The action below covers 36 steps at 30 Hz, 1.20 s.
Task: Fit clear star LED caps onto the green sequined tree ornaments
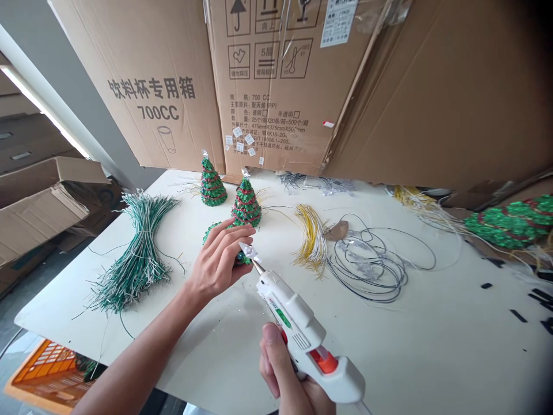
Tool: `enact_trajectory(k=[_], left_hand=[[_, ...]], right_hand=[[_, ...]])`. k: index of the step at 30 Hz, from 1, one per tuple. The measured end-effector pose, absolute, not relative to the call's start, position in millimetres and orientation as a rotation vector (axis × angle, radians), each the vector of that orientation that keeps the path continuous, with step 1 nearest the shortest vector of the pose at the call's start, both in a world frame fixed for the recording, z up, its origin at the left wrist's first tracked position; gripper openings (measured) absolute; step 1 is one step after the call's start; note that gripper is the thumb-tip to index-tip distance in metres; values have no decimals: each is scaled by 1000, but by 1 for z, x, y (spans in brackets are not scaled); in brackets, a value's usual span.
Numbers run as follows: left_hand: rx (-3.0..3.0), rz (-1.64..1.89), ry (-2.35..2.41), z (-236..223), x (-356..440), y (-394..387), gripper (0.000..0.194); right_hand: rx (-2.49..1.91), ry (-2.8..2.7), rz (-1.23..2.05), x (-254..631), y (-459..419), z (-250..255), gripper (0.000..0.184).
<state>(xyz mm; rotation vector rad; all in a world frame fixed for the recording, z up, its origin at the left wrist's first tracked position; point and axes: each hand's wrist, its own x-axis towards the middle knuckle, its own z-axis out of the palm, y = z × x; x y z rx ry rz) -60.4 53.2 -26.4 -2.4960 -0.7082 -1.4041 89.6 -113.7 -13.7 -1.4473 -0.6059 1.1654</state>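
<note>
My right hand (289, 369) grips a white hot glue gun (298, 317), with fingers wrapped around its handle near the red trigger. The gun's metal nozzle meets the shiny silver tip (249, 252) of a small green tinsel Christmas tree (242, 259). That tree lies on its side on the table, mostly covered by my left hand (222, 253), whose fingers close over it. Behind my fingers two more small trees stand upright, a nearer one (246, 204) and a farther one (212, 183), each with red garland and a silver top.
Green-and-white wire stems (140, 253) lie bundled at left. Yellow-and-white stems (311, 239) and a coiled dark wire (375, 265) lie at right. Large cardboard boxes (173, 52) wall the back. Another tinsel tree (510, 222) lies far right. An orange crate (43, 374) sits below the table (415, 357).
</note>
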Motion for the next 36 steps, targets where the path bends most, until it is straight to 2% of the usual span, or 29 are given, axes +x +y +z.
enact_trajectory(k=[6,18,25,29,36], left_hand=[[-2376,-1485,-770,-26,-52,48,31],[-2253,-1547,-957,-30,-43,44,8],[-2332,-1491,-960,-23,-42,41,15],[-2365,-1466,-915,-23,-43,41,11],[-2412,-1409,-933,-24,-43,40,8]], right_hand=[[-1445,-633,1176,89,-111,-12,56],[-1345,-746,1253,88,-108,-6,48],[-1425,-688,1267,90,-116,-20,48],[-1442,-640,1244,90,-117,-18,54],[-1450,-551,1398,92,-109,2,63]])
